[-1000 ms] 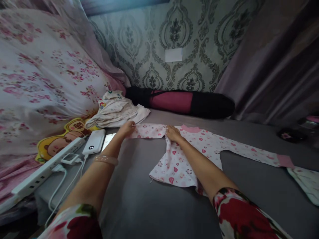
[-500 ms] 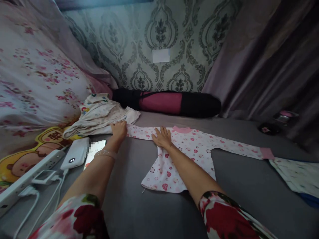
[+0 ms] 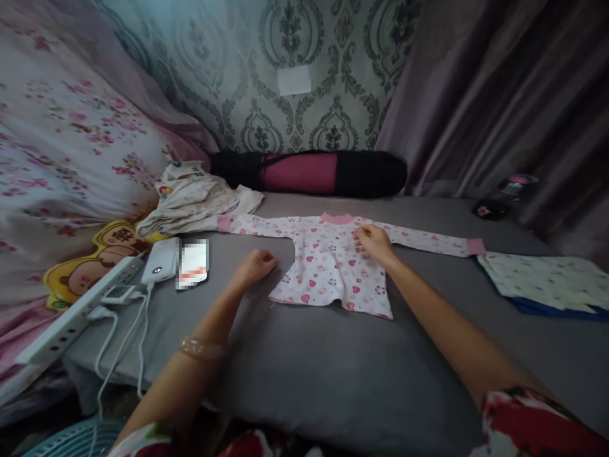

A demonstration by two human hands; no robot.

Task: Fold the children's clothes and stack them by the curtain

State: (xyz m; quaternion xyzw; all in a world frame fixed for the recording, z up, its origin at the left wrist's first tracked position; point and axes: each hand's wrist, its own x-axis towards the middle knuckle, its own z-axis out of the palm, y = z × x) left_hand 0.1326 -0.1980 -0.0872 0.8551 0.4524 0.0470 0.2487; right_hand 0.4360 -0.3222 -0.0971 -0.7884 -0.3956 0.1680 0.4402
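A child's long-sleeved shirt (image 3: 323, 270), white with pink hearts and a pink collar, lies spread flat with both sleeves stretched out sideways. My left hand (image 3: 258, 263) is over the grey sheet just left of the shirt's body, its fingers loosely curled with nothing in them. Over the right side of the shirt's chest, below the shoulder, is my right hand (image 3: 375, 245); its fingers are bent and slightly apart, and no cloth is gathered in them. Whether its fingertips touch the fabric I cannot tell.
Rumpled pale clothes (image 3: 200, 200) lie beyond the left cuff, and a folded pale cloth (image 3: 547, 279) touches the right cuff. At left are a power strip (image 3: 80, 311), a white power bank (image 3: 159, 261) and a phone (image 3: 193, 263). A black-and-pink roll (image 3: 304, 172) lies along the wall.
My left hand has left the left cuff and come nearer, beside the shirt. My right hand has moved from the left shoulder across to the right side. The view has shifted.
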